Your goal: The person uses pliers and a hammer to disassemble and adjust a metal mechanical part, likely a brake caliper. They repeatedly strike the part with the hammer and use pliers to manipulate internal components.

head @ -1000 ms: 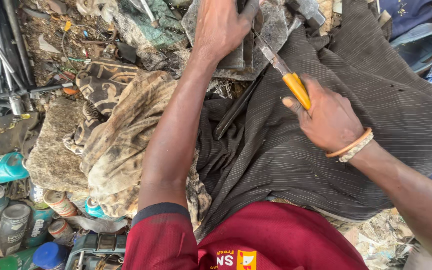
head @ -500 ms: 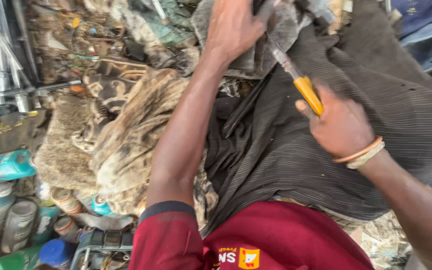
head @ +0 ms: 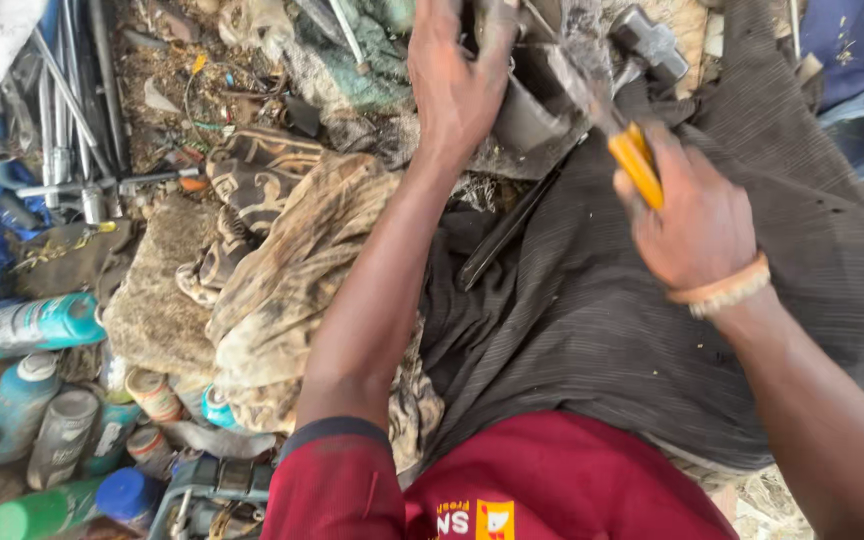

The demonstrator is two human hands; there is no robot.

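The left hand (head: 457, 85) presses spread fingers on a grey metal part (head: 532, 120) at the top edge. The right hand (head: 697, 225) clamps a yellow-handled tool (head: 635, 165) against it. Teal and green spray cans (head: 32, 325) crowd the lower left.

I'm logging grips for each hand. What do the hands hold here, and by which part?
The right hand grips a tool by its yellow handle. The left hand presses on a grey metal part; whether it grips it cannot be told.

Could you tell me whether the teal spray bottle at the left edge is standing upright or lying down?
Lying down: the teal spray bottle rests on its side on the ground, long axis nearly horizontal.
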